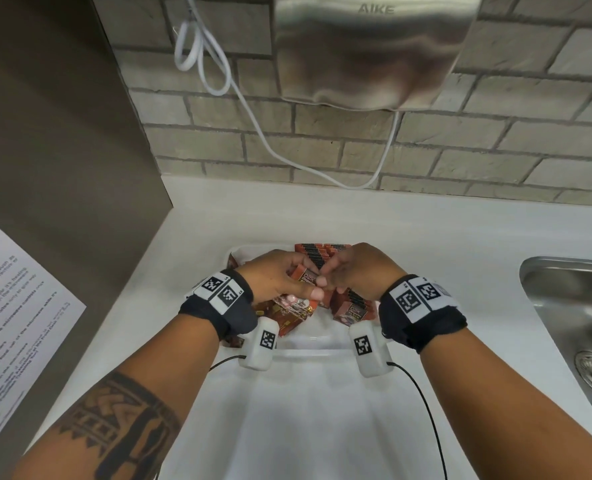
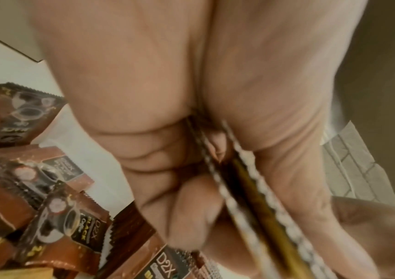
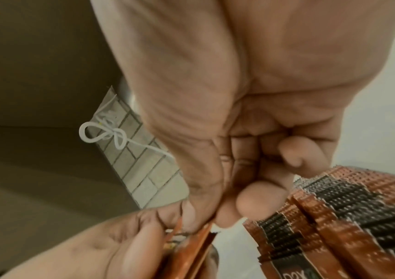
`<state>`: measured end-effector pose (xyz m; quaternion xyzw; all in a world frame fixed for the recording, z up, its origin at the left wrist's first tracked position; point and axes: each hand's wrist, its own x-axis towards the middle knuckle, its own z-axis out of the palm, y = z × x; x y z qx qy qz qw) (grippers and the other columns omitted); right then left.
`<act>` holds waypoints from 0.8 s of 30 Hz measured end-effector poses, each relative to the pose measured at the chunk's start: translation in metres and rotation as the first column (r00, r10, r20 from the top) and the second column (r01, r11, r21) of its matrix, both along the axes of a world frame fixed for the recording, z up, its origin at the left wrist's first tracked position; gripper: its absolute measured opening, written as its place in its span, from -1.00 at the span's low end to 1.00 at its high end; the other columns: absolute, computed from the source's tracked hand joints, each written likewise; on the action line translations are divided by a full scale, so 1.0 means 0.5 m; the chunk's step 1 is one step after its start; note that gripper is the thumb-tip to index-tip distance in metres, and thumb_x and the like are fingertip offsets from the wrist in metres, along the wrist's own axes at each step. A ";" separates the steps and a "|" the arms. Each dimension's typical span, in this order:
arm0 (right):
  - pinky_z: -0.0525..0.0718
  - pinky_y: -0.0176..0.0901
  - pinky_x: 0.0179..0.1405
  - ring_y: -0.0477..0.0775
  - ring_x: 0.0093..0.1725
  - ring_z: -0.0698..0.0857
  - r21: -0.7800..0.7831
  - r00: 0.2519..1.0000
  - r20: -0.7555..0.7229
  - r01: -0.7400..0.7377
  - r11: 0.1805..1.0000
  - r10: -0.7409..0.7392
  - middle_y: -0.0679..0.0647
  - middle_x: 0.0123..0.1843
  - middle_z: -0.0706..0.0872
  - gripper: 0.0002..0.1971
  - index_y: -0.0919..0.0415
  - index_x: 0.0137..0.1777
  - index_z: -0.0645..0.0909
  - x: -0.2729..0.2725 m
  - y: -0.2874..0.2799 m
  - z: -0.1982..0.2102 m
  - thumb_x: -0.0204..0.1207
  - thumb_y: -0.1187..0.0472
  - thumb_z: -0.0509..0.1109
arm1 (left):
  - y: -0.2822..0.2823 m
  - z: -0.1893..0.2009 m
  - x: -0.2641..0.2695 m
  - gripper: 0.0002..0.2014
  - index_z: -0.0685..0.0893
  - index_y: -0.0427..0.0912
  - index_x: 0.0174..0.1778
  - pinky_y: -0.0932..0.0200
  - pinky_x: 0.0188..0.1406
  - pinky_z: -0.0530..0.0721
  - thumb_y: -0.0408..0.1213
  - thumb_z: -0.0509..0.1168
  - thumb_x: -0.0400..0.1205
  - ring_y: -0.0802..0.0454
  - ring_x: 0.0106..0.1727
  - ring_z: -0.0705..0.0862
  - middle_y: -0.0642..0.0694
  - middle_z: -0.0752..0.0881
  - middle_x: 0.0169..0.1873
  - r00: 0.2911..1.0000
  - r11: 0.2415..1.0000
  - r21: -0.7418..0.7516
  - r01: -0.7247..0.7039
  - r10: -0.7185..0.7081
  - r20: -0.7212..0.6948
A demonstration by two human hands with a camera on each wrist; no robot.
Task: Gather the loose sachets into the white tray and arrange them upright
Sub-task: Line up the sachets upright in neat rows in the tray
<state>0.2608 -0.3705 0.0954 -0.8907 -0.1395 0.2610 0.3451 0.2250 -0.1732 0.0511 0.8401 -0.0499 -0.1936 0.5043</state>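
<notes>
- Left hand: fingers and thumb clamp a small bundle of sachets above the white tray.
- Right hand: thumb and fingertips pinch the same bundle's edge.
- Upright sachet row: stands at the tray's far end.
- Loose sachets: lie flat in the tray beneath the hands.

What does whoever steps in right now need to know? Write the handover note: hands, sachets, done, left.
Left hand: grips a small bunch of sachets over the white tray.
Right hand: fingertips pinch the same bunch at its top edge.
Done: a row of upright sachets stands at the tray's far end.
Left: loose sachets lie flat near the left hand, and others near the right hand; stand the held bunch against the row, then the rest.
</notes>
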 end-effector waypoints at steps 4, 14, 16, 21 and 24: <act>0.51 -0.35 -0.26 -0.15 -0.26 0.71 0.075 0.998 -0.010 0.060 0.995 -0.060 -0.02 -0.28 0.79 -0.88 0.12 0.01 0.81 0.011 -0.021 0.011 0.54 0.12 0.55 | 0.007 -0.002 -0.021 -0.55 0.68 -0.16 0.25 -0.02 0.35 0.68 -0.48 0.58 0.46 -0.07 0.19 0.76 -0.13 0.80 0.13 0.992 0.942 -0.331 -0.057 0.015 -0.128; 0.56 -0.17 0.01 -0.04 -0.03 0.70 0.062 1.000 0.012 0.001 0.998 -0.002 0.00 -0.07 0.81 -0.95 0.08 -0.07 0.79 0.019 -0.024 0.023 0.55 0.14 0.51 | 0.019 -0.017 -0.014 -0.53 0.73 0.01 0.16 -0.13 0.36 0.68 -0.21 0.70 0.35 -0.07 0.17 0.79 -0.03 0.84 0.09 0.994 0.985 -0.145 -0.091 0.098 0.043; 0.55 -0.26 -0.03 -0.11 -0.02 0.69 0.038 0.995 0.102 -0.016 0.999 0.012 -0.11 -0.09 0.79 -0.91 0.09 -0.01 0.80 0.019 -0.020 0.022 0.53 0.15 0.53 | 0.031 -0.014 -0.011 -0.53 0.74 0.04 0.12 -0.15 0.33 0.67 -0.10 0.71 0.32 -0.08 0.15 0.78 -0.02 0.83 0.07 0.998 0.998 0.015 -0.067 0.066 0.017; 0.43 -0.39 -0.32 -0.25 -0.23 0.58 -0.116 0.967 0.249 -0.023 0.993 0.051 -0.23 -0.28 0.66 -0.91 0.03 -0.08 0.82 0.019 -0.009 0.001 0.53 0.16 0.47 | 0.046 -0.001 -0.010 -0.56 0.74 0.14 0.12 0.12 0.13 0.61 0.01 0.66 0.35 0.00 0.13 0.64 0.01 0.68 0.14 0.987 0.829 0.541 0.143 -0.080 -0.138; 0.53 -0.35 -0.29 -0.13 -0.12 0.70 -0.211 0.967 0.244 -0.025 0.977 0.078 -0.17 -0.19 0.75 -0.88 -0.03 -0.18 0.81 0.019 0.008 -0.025 0.50 0.16 0.46 | 0.023 -0.006 -0.006 -0.47 0.72 0.19 0.26 0.08 0.24 0.64 -0.01 0.66 0.37 0.01 0.18 0.66 0.02 0.70 0.22 0.968 0.821 0.521 0.231 -0.140 -0.209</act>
